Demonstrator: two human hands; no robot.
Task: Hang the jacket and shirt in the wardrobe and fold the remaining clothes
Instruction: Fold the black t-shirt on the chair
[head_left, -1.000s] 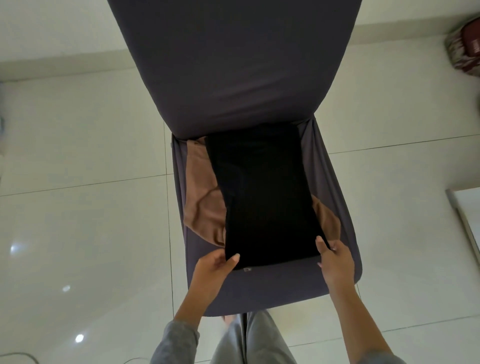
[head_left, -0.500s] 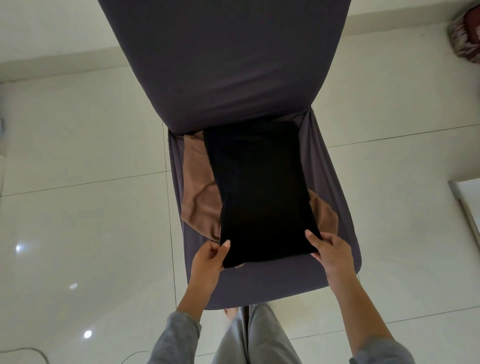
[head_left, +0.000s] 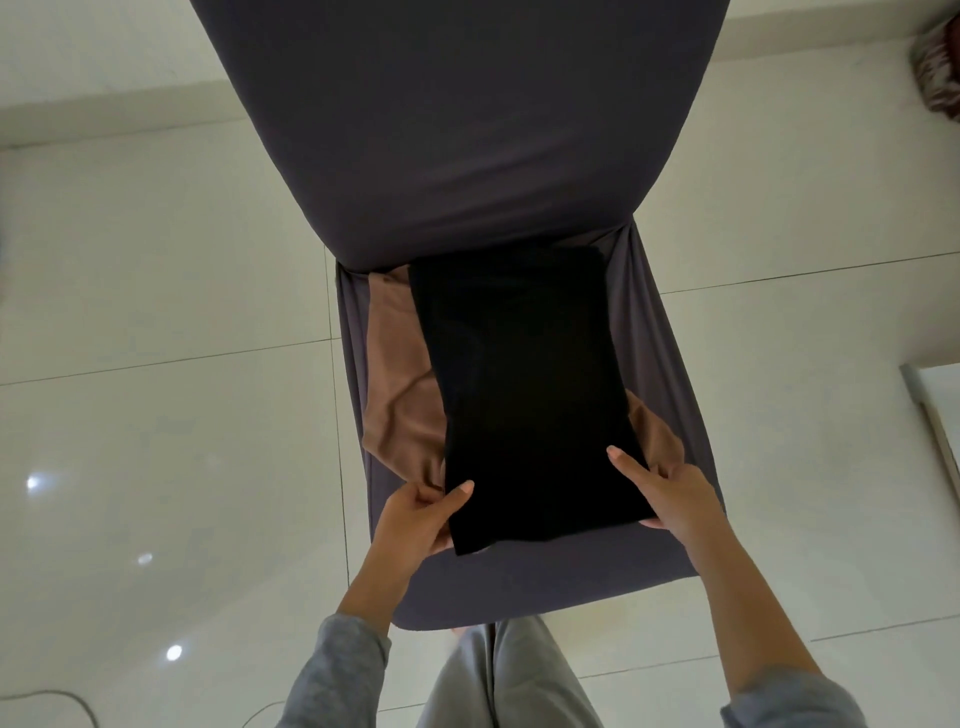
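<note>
A folded black garment (head_left: 524, 384) lies lengthwise on the seat of a chair with a dark grey cover (head_left: 457, 130). Under it lies a brown garment (head_left: 397, 395), showing at the left and at the near right corner. My left hand (head_left: 423, 519) pinches the black garment's near left corner, thumb on top. My right hand (head_left: 662, 493) grips its near right corner, thumb on top and fingers underneath. The near edge of the black garment is lifted slightly off the seat.
The chair stands on a glossy pale tiled floor (head_left: 156, 441). A white furniture edge (head_left: 935, 410) juts in at the right. A patterned red bundle (head_left: 940, 78) sits at the top right. A cable (head_left: 62, 701) lies on the floor at the bottom left.
Both hands have closed on the black garment's near corners and slid farther onto it. The near edge has risen a little off the seat.
</note>
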